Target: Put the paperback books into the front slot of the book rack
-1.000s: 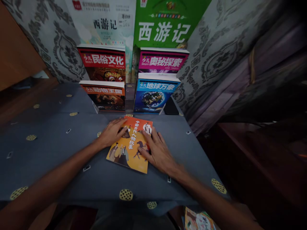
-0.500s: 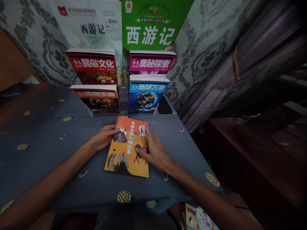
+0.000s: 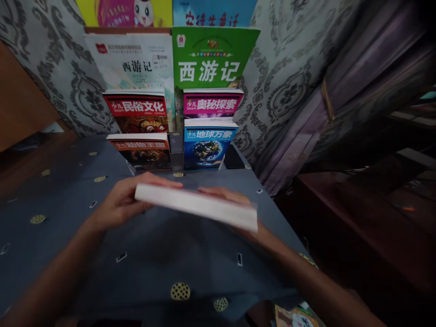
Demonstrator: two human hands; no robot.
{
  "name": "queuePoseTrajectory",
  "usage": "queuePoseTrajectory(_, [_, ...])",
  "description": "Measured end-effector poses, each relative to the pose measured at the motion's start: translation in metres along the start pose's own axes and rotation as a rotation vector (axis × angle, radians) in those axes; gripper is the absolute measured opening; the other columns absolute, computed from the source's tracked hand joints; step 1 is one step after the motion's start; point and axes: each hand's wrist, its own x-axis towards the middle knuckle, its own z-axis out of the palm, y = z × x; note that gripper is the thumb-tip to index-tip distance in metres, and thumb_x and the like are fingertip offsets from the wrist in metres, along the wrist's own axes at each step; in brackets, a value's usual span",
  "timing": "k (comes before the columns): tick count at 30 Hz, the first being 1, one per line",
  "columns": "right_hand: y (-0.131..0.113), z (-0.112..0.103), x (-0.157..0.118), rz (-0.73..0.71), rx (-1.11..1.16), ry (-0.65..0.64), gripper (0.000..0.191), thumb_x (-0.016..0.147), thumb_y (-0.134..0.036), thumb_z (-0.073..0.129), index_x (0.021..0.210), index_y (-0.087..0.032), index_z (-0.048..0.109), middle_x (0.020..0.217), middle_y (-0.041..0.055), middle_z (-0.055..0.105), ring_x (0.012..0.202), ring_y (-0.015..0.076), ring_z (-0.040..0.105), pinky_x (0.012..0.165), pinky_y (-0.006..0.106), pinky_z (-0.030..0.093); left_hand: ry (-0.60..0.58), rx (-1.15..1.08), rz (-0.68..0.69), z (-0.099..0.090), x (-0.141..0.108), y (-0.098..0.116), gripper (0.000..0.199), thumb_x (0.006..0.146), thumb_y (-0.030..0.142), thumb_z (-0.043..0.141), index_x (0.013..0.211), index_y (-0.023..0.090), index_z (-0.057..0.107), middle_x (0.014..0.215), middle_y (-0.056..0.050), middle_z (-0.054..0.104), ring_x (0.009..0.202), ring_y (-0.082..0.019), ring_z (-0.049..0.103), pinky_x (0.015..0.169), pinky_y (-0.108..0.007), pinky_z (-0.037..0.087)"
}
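Note:
A book (image 3: 197, 205) is held up above the table, its white page edges facing me and its cover out of sight. It slants down to the right and is slightly blurred. My left hand (image 3: 127, 200) grips its left end, fingers on the far side and thumb below. At the right, my right hand (image 3: 228, 197) holds the other end from behind, partly hidden by the book.
Behind the book, a rack holds upright books, among them a blue one (image 3: 207, 147), a red one (image 3: 139, 111) and a green one (image 3: 214, 56). A dark flat object (image 3: 234, 157) lies beside it. More books (image 3: 294, 317) show below the table's front edge.
The book has been lifted off the table and tilted, so its page edges show instead of its orange cover. Both hands rose with it. The view now takes in more of the rack's top.

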Motion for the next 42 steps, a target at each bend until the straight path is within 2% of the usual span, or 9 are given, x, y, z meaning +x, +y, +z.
queuePoseTrajectory(4, [0.018, -0.005, 0.003, -0.276, -0.364, -0.059, 0.043, 0.102, -0.027, 0.045, 0.144, -0.032, 0.054, 0.140, 0.0068, 0.065, 0.130, 0.0243, 0.060, 0.108, 0.052, 0.047, -0.290, 0.455, 0.229, -0.001, -0.018, -0.008, 0.037, 0.097, 0.030, 0.054, 0.133, 0.031, 0.063, 0.134, -0.006, 0.068, 0.129, -0.026, 0.061, 0.120, -0.054, 0.034])
queuePoseTrajectory(7, [0.040, 0.005, -0.004, -0.306, -0.515, -0.193, 0.048, 0.101, -0.018, 0.043, 0.146, -0.030, 0.052, 0.143, 0.0087, 0.062, 0.135, 0.0242, 0.056, 0.109, 0.052, 0.046, -0.338, 0.782, 0.313, 0.014, -0.040, -0.043, 0.052, 0.098, 0.015, 0.046, 0.148, 0.026, 0.045, 0.147, -0.010, 0.057, 0.138, -0.022, 0.053, 0.124, -0.053, 0.025])
queuePoseTrajectory(11, [0.046, 0.010, -0.016, -0.302, -0.578, -0.338, 0.053, 0.098, -0.013, 0.046, 0.149, -0.029, 0.049, 0.148, 0.0084, 0.057, 0.143, 0.0246, 0.047, 0.115, 0.052, 0.041, -0.391, 0.998, 0.345, 0.031, -0.070, -0.078, 0.058, 0.096, 0.005, 0.040, 0.152, 0.024, 0.038, 0.153, -0.009, 0.051, 0.147, -0.019, 0.039, 0.125, -0.048, 0.024])
queuePoseTrajectory(16, [0.026, -0.001, -0.012, -0.296, -0.569, -0.512, 0.053, 0.097, -0.011, 0.047, 0.149, -0.022, 0.049, 0.150, 0.0116, 0.054, 0.144, 0.0243, 0.045, 0.118, 0.048, 0.039, -0.481, 1.062, 0.266, 0.030, -0.074, -0.068, 0.066, 0.091, 0.000, 0.040, 0.154, 0.022, 0.032, 0.158, -0.011, 0.044, 0.150, -0.021, 0.034, 0.124, -0.049, 0.020])
queuePoseTrajectory(19, [0.013, 0.008, 0.002, -0.244, -0.551, -0.533, 0.048, 0.096, -0.010, 0.047, 0.141, -0.022, 0.057, 0.144, 0.0110, 0.060, 0.139, 0.0235, 0.052, 0.118, 0.047, 0.040, -0.543, 1.019, 0.191, 0.028, -0.064, -0.055, 0.072, 0.086, -0.002, 0.043, 0.153, 0.024, 0.033, 0.158, -0.010, 0.044, 0.148, -0.021, 0.039, 0.122, -0.046, 0.025])
queuePoseTrajectory(23, [0.008, 0.049, 0.028, -0.191, -0.423, -0.499, 0.049, 0.099, -0.014, 0.045, 0.147, -0.022, 0.051, 0.154, 0.0095, 0.051, 0.144, 0.0196, 0.045, 0.119, 0.040, 0.038, -0.490, 0.970, 0.143, 0.035, -0.050, -0.049, 0.062, 0.085, 0.000, 0.048, 0.142, 0.025, 0.047, 0.148, -0.010, 0.055, 0.139, -0.023, 0.049, 0.119, -0.045, 0.033])
queuePoseTrajectory(27, [0.020, 0.075, 0.050, -0.132, -0.384, -0.499, 0.052, 0.101, -0.022, 0.042, 0.152, -0.015, 0.041, 0.160, 0.0137, 0.041, 0.151, 0.0220, 0.032, 0.123, 0.046, 0.032, -0.403, 0.987, 0.136, 0.041, -0.045, -0.057, 0.052, 0.088, 0.002, 0.048, 0.135, 0.022, 0.053, 0.137, -0.011, 0.061, 0.131, -0.024, 0.057, 0.116, -0.046, 0.039])
queuePoseTrajectory(36, [0.054, 0.039, 0.024, 0.076, -0.499, -0.316, 0.064, 0.104, -0.050, 0.035, 0.157, -0.016, 0.032, 0.165, 0.0148, 0.029, 0.155, 0.0280, 0.018, 0.125, 0.056, 0.020, -0.283, 0.954, 0.164, 0.042, -0.048, -0.070, 0.041, 0.095, 0.008, 0.039, 0.128, 0.020, 0.061, 0.135, -0.012, 0.062, 0.121, -0.026, 0.062, 0.102, -0.043, 0.052])
queuePoseTrajectory(42, [0.034, 0.043, -0.015, 0.158, -0.565, -0.305, 0.071, 0.104, -0.054, 0.029, 0.158, -0.009, 0.028, 0.167, 0.0188, 0.020, 0.157, 0.0308, 0.007, 0.126, 0.058, 0.015, -0.185, 0.859, 0.141, 0.048, -0.052, -0.079, 0.038, 0.101, 0.016, 0.034, 0.128, 0.020, 0.060, 0.130, -0.011, 0.063, 0.119, -0.024, 0.059, 0.104, -0.044, 0.051])
